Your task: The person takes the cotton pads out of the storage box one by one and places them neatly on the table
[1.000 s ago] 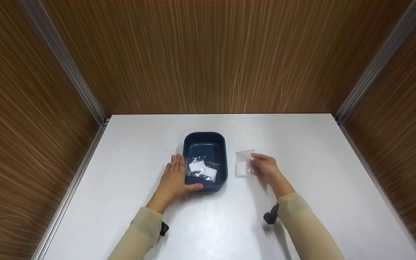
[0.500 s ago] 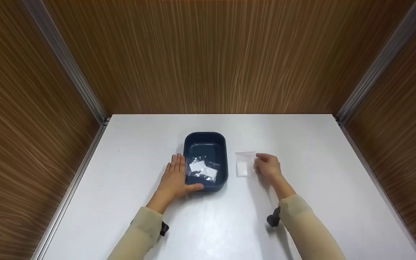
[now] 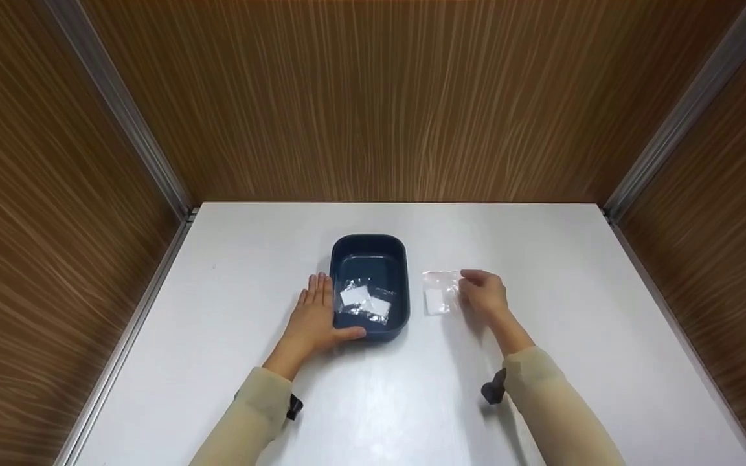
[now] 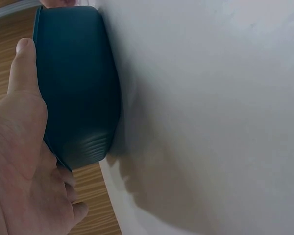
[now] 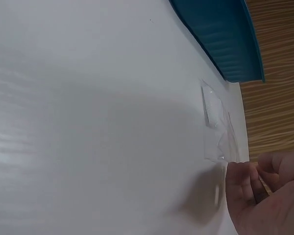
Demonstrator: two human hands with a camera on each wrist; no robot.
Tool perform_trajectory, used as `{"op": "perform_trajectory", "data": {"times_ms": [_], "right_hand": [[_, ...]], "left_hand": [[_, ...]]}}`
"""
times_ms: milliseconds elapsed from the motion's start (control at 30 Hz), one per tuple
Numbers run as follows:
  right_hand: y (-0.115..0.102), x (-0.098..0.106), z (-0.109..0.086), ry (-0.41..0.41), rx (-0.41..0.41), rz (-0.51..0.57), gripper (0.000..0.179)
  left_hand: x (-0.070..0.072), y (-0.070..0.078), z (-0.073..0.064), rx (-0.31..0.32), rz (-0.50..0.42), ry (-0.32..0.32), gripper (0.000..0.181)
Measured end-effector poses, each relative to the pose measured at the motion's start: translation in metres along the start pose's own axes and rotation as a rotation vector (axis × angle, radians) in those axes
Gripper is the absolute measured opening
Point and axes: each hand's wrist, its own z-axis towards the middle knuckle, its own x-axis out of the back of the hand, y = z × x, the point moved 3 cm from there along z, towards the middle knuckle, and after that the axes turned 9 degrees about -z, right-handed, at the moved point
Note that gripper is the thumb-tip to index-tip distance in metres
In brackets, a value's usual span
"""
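In the head view, a dark blue rectangular bin point(image 3: 369, 243) stands on the white table. Two small clear bags with white inserts point(image 3: 355, 296) lie in its near half. My left hand point(image 3: 311, 327) rests against its left side and near corner with straight fingers; the left wrist view shows the thumb point(image 4: 24, 68) along the rim. Right of the bin, a clear zip bag point(image 3: 436, 301) with a white insert lies on the table. My right hand point(image 3: 484, 296) pinches its right edge. In the right wrist view the curled fingers point(image 5: 242, 183) meet the bag's end.
The white table point(image 3: 250, 246) is bounded by a wood-grain wall point(image 3: 373, 103) at the back and by similar panels at both sides. Metal strips run along the wall corners.
My right hand has shifted slightly right, and the zip bag it pinches has flattened down onto the table. My left hand and the bin have stayed in place.
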Motion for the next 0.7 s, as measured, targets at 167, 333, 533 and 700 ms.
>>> {"op": "perform_trajectory", "data": {"times_ms": [167, 333, 533, 700], "right_hand": [[-0.005, -0.003, -0.001, -0.019, 0.004, 0.060, 0.038], [-0.012, -0.008, -0.002, -0.043, 0.007, 0.146, 0.038], [-0.025, -0.013, -0.005, -0.095, 0.003, 0.269, 0.040], [-0.036, -0.019, -0.008, -0.126, -0.025, 0.330, 0.036]], "left_hand": [[0.000, 0.000, -0.001, 0.001, 0.006, -0.010, 0.141], [-0.001, -0.001, -0.001, -0.007, 0.006, 0.000, 0.141], [0.000, 0.000, -0.001, 0.001, -0.008, -0.005, 0.141], [0.000, 0.000, 0.000, 0.001, -0.007, 0.002, 0.140]]}}
